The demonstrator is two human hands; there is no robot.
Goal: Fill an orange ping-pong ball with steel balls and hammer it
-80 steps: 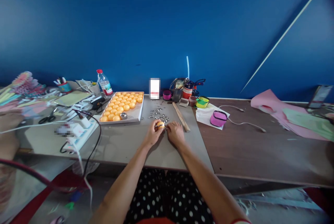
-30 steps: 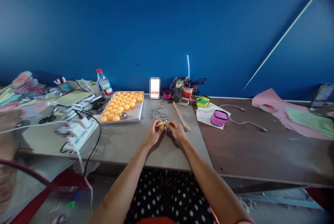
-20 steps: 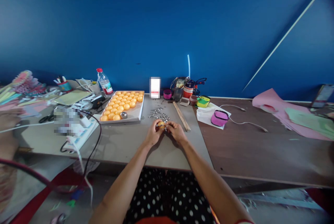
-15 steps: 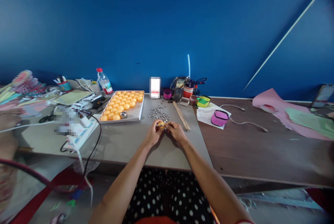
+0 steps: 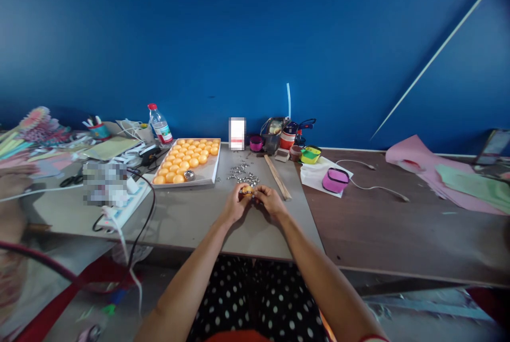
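Note:
My left hand point(image 5: 236, 203) is closed around an orange ball point(image 5: 247, 190) just above the grey tabletop point(image 5: 175, 220). From the other side, the fingers of my right hand point(image 5: 270, 201) pinch together against the ball, and whatever small piece they hold is too small to make out. Small dark or shiny bits show on the ball's front. Just beyond my hands lies a scattered pile of small shiny metal pieces point(image 5: 249, 178). To the left, a white tray point(image 5: 207, 178) carries rows of orange balls point(image 5: 185, 159) and a round silvery item point(image 5: 189, 175).
Right of the metal pieces lie wooden strips point(image 5: 278, 177). Several small containers and a red-and-white cup point(image 5: 287, 137) line the blue partition point(image 5: 255, 55). A water bottle point(image 5: 160, 127), cables and a power strip point(image 5: 127, 204) occupy the left. Another person's arm point(image 5: 11, 204) is at the far left.
Almost nothing differs. My hands stay at the same spot around the orange ball, with only a slight shift of the fingers.

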